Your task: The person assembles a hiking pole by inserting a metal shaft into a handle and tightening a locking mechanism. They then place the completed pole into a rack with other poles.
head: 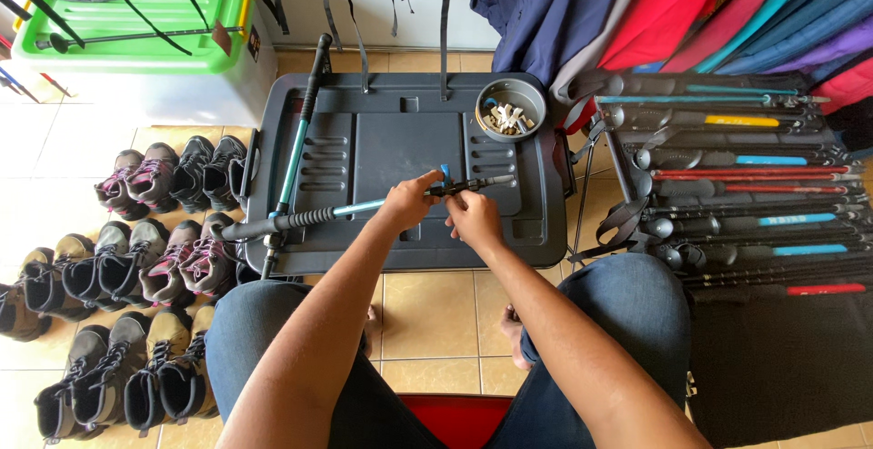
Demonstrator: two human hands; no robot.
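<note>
The floor (436,322) is laid in beige tiles and brightly lit from the upper left. A white wall (382,13) is seen at the top, with dark straps hung against it. Boots (136,276) are lined in rows at left. A green lid (127,22) is set on a white bin at upper left. Coloured fabric (691,4) is draped at upper right, above racked poles (737,176).

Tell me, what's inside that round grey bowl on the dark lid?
The grey bowl on the dark bin lid holds a small pile of pale, stubby pieces. What lies beneath the top ones is covered.
</note>
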